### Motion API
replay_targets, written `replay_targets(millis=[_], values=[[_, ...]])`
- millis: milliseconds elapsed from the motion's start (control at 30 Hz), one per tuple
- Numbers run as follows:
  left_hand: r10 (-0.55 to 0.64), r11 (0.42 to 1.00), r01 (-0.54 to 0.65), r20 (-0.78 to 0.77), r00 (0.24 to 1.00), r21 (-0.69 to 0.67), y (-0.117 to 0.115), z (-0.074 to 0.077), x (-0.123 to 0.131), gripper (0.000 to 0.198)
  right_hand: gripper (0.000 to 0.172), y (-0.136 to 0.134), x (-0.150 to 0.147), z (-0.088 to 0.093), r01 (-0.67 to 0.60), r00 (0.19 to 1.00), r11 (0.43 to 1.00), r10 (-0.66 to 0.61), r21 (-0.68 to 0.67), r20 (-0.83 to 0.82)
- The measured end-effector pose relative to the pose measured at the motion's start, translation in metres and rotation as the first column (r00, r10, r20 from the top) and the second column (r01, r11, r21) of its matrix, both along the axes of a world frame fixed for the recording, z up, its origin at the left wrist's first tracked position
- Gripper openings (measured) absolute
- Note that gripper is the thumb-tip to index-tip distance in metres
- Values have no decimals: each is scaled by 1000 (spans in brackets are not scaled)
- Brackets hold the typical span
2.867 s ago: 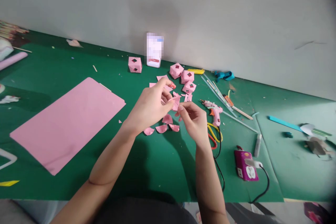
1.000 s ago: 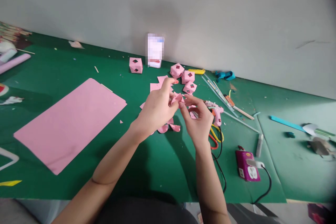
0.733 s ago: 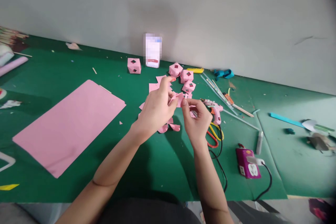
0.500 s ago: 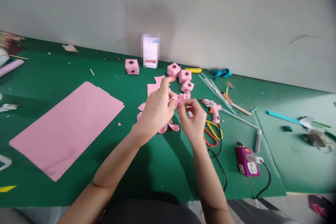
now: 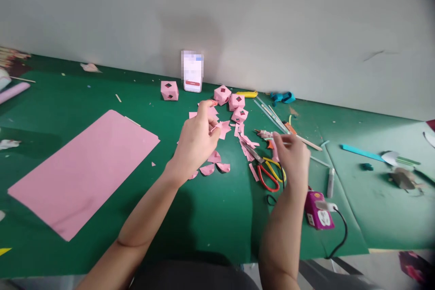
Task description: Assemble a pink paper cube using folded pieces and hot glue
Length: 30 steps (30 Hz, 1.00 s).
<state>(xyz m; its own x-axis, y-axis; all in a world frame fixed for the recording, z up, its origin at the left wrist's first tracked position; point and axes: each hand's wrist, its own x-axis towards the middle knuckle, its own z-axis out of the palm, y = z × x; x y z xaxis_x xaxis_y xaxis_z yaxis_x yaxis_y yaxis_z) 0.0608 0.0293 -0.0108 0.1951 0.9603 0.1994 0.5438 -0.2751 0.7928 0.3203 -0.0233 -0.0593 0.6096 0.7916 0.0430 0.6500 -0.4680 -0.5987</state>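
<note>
My left hand [image 5: 197,138] is raised over the green table mat [image 5: 204,217] and pinches a small folded pink paper piece [image 5: 222,128] between thumb and fingers. My right hand [image 5: 292,159] is out to the right, its fingers curled around the pink glue gun [image 5: 264,134], whose nozzle sticks out to the left. Cut pink petal pieces [image 5: 211,168] lie below my left hand. Scissors [image 5: 267,173] with red and yellow handles lie just left of my right hand.
A large pink paper sheet [image 5: 84,167] lies at the left. Several pink paper cubes [image 5: 169,90] stand by the wall. Clear glue sticks [image 5: 272,115], a purple plugged-in socket block [image 5: 317,210], a white tube [image 5: 330,181] and a teal strip [image 5: 360,153] lie at the right.
My right hand let go of the pink piece and moved right onto the glue gun. My left hand keeps the folded piece and has shifted slightly left.
</note>
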Motion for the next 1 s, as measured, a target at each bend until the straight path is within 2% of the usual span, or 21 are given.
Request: replay_targets(millis=[33, 67, 133, 233, 300, 400, 500, 600, 700, 833, 1000], values=[[0, 1000, 0, -2, 1000, 4, 1, 0, -1, 48, 43, -1, 17, -7, 110, 988, 990, -99, -87, 118], [1, 1000, -1, -8, 1000, 10, 2, -1, -2, 48, 44, 0, 31, -15, 168, 974, 970, -135, -175, 182], [18, 1000, -17, -27, 999, 22, 4, -2, -3, 47, 48, 4, 45, -34, 167, 980, 931, -120, -323, 160], [39, 999, -38, -43, 998, 22, 6, -5, -4, 43, 50, 16, 43, -58, 146, 987, 930, -111, -338, 119], [47, 999, -46, -41, 998, 22, 8, -5, -5, 43, 45, 21, 39, -64, 151, 987, 942, -125, -301, 103], [73, 997, -71, -48, 996, 36, 9, -4, -9, 40, 39, 21, 37, -54, 132, 991, 965, -124, -228, 50], [102, 994, -99, -53, 993, 51, 9, 0, -12, 36, 48, 16, 27, -29, 88, 996, 993, -90, -82, -22], [119, 992, -117, -52, 992, 44, 9, 1, -13, 35, 51, 11, -3, -3, 86, 995, 982, -77, 171, -59], [127, 992, -125, -49, 991, 32, 8, 1, -14, 35, 35, 7, -40, 14, 13, 1000, 967, -17, 254, 13], [147, 989, -145, -51, 988, 36, 9, 1, -15, 36, 23, 4, -68, 16, -82, 994, 939, 54, 333, 94], [143, 989, -141, -57, 988, 42, 9, 1, -16, 37, 17, 4, -74, 10, -184, 979, 930, 145, 320, 140]])
